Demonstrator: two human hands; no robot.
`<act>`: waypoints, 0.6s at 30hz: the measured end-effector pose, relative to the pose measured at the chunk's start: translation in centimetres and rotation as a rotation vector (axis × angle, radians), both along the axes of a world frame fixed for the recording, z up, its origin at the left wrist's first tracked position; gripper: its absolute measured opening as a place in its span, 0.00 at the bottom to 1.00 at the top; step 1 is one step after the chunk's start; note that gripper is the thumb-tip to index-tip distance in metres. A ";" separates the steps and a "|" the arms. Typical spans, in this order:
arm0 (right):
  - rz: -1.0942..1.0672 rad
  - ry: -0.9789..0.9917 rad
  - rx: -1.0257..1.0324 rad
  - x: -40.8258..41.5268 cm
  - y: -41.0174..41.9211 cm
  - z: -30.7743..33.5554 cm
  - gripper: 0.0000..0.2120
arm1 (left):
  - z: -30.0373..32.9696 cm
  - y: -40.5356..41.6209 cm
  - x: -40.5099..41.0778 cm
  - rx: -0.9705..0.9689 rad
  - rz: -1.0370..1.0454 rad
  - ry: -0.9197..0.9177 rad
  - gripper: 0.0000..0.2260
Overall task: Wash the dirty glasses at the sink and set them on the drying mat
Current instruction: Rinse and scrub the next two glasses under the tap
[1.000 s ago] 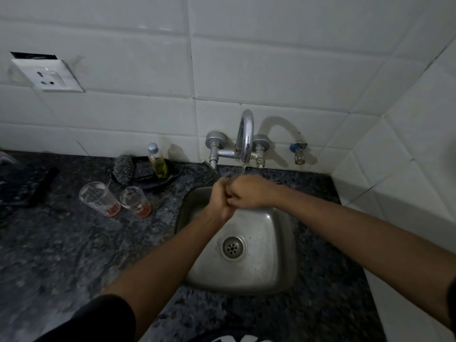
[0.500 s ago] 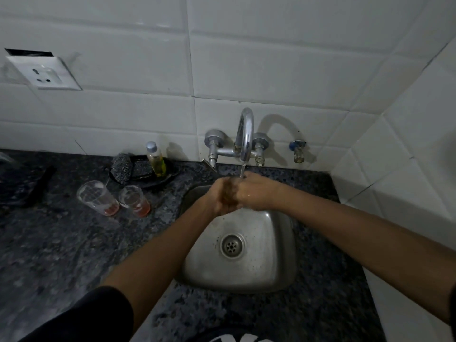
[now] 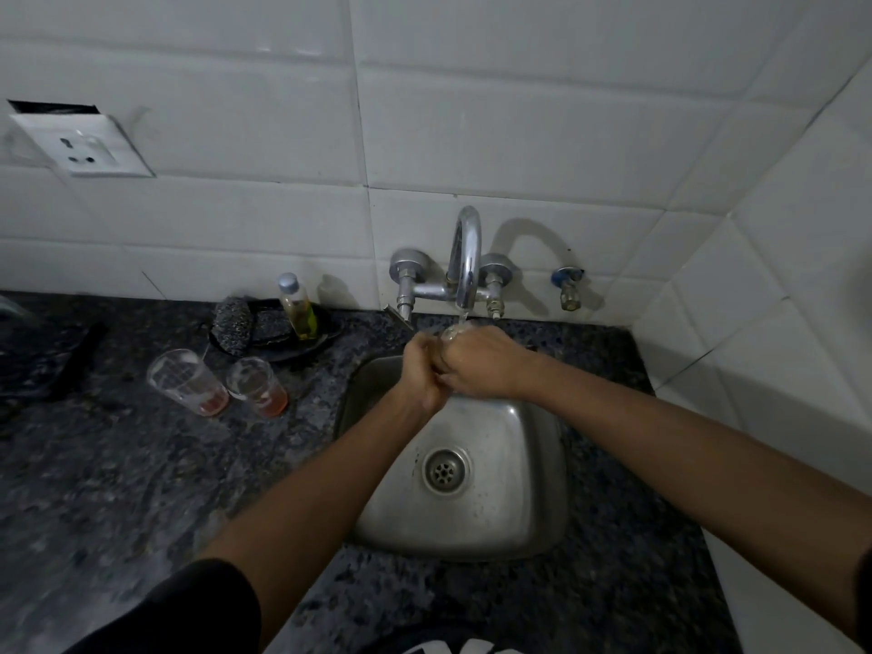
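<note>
My left hand (image 3: 424,370) and my right hand (image 3: 481,365) are pressed together over the back of the steel sink (image 3: 514,526). They are under a thin stream from the tap (image 3: 465,257). Both close around a small clear glass (image 3: 447,331), of which only the wet rim shows above the fingers. Two more glasses with reddish dregs stand on the counter left of the sink, the larger glass (image 3: 186,382) beside the smaller glass (image 3: 257,387). A dark mat (image 3: 37,365) lies at the far left edge.
A black dish (image 3: 283,332) behind the glasses holds a steel scrubber (image 3: 232,323) and a small bottle of yellow liquid (image 3: 296,306). A spare valve (image 3: 568,287) sticks out of the tiled wall. The side wall stands close on the right. A socket (image 3: 85,146) is at upper left.
My hands have stayed under the tap and shifted slightly against each other. The view has tilted a little. The two glasses on the counter have not moved.
</note>
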State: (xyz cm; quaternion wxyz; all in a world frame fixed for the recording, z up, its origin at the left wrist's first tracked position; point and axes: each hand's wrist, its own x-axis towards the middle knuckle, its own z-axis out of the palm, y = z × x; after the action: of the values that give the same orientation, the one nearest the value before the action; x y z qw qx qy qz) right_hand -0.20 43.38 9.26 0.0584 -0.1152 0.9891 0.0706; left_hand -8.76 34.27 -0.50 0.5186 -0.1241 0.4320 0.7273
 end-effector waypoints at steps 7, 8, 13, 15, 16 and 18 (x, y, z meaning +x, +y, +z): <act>-0.012 -0.052 -0.080 0.6 0.5 -0.2 0.04 | 0.7 -0.3 -0.8 -0.087 -0.099 0.142 0.15; -0.019 -0.047 -0.087 0.6 0.2 -0.3 0.05 | 0.4 -0.2 -0.7 -0.044 -0.034 0.134 0.13; 0.169 -0.005 0.036 0.5 1.0 -0.8 0.07 | 0.5 -0.8 -0.6 -0.020 -0.128 0.049 0.21; 0.126 0.010 0.046 0.8 1.2 -1.1 0.09 | 0.9 -0.6 -1.0 -0.057 -0.171 0.095 0.19; 0.058 -0.008 0.012 0.9 0.9 -1.3 0.10 | 1.3 -0.6 -0.7 -0.060 -0.140 0.109 0.19; 0.007 -0.011 -0.022 0.6 0.0 -1.1 0.10 | 1.0 -0.5 -0.4 -0.034 -0.063 0.082 0.22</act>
State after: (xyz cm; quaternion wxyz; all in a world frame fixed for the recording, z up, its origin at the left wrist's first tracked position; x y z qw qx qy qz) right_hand 0.37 43.40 8.19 0.0626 -0.1197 0.9890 0.0595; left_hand -9.12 33.73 0.46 0.5210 -0.0892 0.4691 0.7075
